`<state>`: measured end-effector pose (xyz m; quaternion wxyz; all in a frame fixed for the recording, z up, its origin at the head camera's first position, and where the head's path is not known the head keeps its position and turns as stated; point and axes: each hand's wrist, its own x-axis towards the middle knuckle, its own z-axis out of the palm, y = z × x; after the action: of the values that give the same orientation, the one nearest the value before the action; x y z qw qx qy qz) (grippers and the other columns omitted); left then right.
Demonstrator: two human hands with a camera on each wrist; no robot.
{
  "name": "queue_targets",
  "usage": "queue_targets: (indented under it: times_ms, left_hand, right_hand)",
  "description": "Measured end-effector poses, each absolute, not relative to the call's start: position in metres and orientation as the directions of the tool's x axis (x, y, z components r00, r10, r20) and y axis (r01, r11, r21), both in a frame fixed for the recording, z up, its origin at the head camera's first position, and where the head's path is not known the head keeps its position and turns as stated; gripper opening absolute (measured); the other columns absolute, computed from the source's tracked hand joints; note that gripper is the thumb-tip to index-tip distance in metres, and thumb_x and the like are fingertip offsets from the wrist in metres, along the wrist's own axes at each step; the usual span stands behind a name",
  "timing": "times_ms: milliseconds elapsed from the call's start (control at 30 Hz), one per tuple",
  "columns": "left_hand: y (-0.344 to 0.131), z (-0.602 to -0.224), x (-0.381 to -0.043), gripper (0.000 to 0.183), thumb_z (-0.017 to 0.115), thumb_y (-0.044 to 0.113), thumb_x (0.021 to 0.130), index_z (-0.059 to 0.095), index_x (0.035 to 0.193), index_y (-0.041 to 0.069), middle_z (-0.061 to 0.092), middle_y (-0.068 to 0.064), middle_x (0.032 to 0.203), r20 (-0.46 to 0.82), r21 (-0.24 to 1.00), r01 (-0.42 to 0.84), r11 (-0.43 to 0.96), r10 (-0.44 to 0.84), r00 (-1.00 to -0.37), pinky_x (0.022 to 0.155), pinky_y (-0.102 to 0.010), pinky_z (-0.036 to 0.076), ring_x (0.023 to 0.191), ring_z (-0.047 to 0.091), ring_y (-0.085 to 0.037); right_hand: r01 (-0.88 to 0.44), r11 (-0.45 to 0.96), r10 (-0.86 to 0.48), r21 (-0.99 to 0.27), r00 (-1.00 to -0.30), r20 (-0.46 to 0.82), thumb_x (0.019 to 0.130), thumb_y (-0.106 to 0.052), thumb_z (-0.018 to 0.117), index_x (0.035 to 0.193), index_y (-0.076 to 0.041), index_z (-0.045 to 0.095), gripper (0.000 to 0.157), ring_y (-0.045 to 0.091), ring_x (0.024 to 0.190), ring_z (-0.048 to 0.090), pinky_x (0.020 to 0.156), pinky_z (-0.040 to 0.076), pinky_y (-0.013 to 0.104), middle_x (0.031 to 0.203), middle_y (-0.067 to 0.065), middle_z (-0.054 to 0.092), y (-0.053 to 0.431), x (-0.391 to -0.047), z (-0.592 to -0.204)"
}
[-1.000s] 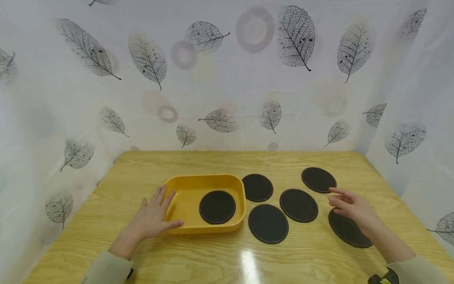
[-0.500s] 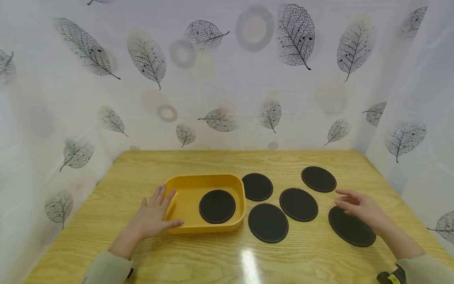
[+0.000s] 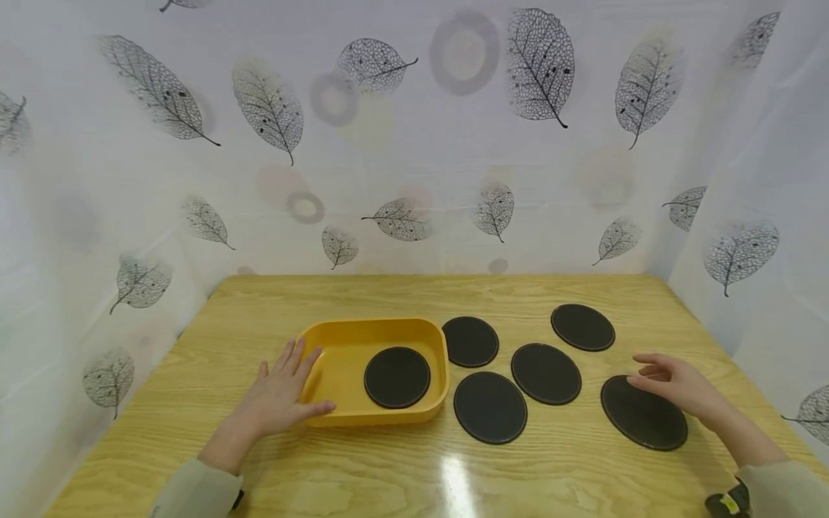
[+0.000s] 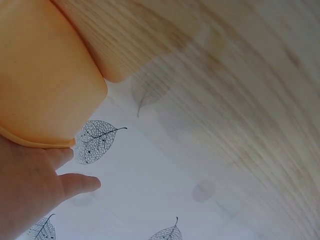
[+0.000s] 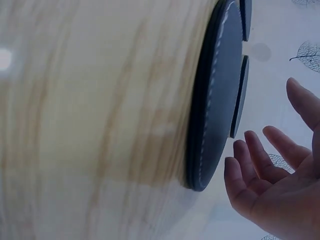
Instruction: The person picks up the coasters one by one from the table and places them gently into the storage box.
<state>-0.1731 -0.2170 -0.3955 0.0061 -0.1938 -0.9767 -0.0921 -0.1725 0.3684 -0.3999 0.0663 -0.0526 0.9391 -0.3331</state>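
Observation:
A yellow tray [image 3: 340, 381] sits left of centre on the table in the head view, with one round black coaster [image 3: 397, 378] inside. My left hand [image 3: 275, 396] rests on the tray's left rim with its fingers spread; the left wrist view has those fingers against the tray's wall [image 4: 50, 85]. Over at the right, my right hand [image 3: 683, 388] hovers near the upper part of a black coaster [image 3: 641, 424] lying on the table. Its fingers are relaxed and hold nothing. In the right wrist view that palm [image 5: 285, 200] is beside the coaster's stitched edge [image 5: 215, 100].
More black coasters lie flat between the tray and my right hand: one by the tray's right side [image 3: 470, 342], one nearer me [image 3: 490, 407], one in the middle [image 3: 546, 373] and one farther back [image 3: 583, 327]. A leaf-patterned curtain [image 3: 440, 144] hangs around the wooden table [image 3: 324, 475].
My right hand has drifted right, away from the back coaster, uncovering more of the rightmost one. The left hand, tray and coasters have stayed put.

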Motion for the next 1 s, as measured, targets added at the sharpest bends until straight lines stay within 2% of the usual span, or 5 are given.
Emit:
queue_targets:
  times_ms: [233,433,567,700,1000]
  left_hand:
    - [-0.217,-0.396,-0.173,0.091,0.048,0.064,0.077,0.022,0.14,0.005,0.009,-0.028,0.141,0.048,0.182,0.381,0.907,0.379,-0.924,0.088,-0.068,0.013,0.13,0.007,-0.04]
    - [-0.217,-0.397,-0.173,0.091,0.048,0.064,0.076,0.022,0.14,0.005,0.009,-0.029,0.141,0.057,0.18,0.383,0.906,0.379,-0.924,0.089,-0.068,0.013,0.13,0.007,-0.039]
    - [-0.217,-0.398,-0.174,0.091,0.048,0.064,0.076,0.022,0.14,0.005,0.009,-0.029,0.141,0.059,0.183,0.383,0.905,0.379,-0.924,0.089,-0.068,0.013,0.13,0.007,-0.039]
    - [-0.216,-0.397,-0.173,0.09,0.049,0.063,0.077,0.022,0.14,0.005,0.008,-0.028,0.141,0.056,0.186,0.38,0.906,0.377,-0.925,0.089,-0.068,0.013,0.13,0.007,-0.039]
    - [-0.216,-0.395,-0.172,0.09,0.049,0.063,0.077,0.023,0.14,0.004,0.009,-0.029,0.141,0.049,0.183,0.374,0.909,0.372,-0.927,0.089,-0.068,0.013,0.129,0.007,-0.04]
  right_hand:
    - [-0.068,0.822,-0.146,-0.565,-0.985,-0.094,0.083,-0.028,0.062,0.121,0.017,0.039,0.063,0.044,0.091,0.052,0.07,0.045,0.048,0.102,0.033,0.051,0.376,-0.176,-0.407]
    - [-0.186,0.87,-0.244,-0.456,-0.967,-0.072,0.075,-0.028,0.07,0.117,0.02,0.042,0.07,0.053,0.09,0.048,0.069,0.044,0.053,0.103,0.041,0.048,0.38,-0.178,-0.413]
    - [-0.271,0.885,-0.3,-0.379,-0.954,-0.018,0.067,-0.028,0.076,0.113,0.02,0.046,0.073,0.052,0.089,0.047,0.068,0.043,0.053,0.101,0.038,0.049,0.382,-0.177,-0.418]
    - [-0.276,0.911,-0.296,-0.307,-0.955,-0.018,0.062,-0.032,0.078,0.112,0.015,0.049,0.074,0.053,0.087,0.045,0.066,0.04,0.055,0.099,0.035,0.047,0.384,-0.177,-0.422]
    - [-0.26,0.915,-0.277,-0.31,-0.961,-0.01,0.057,-0.036,0.08,0.11,0.01,0.052,0.075,0.057,0.089,0.04,0.067,0.035,0.061,0.102,0.037,0.044,0.382,-0.174,-0.423]
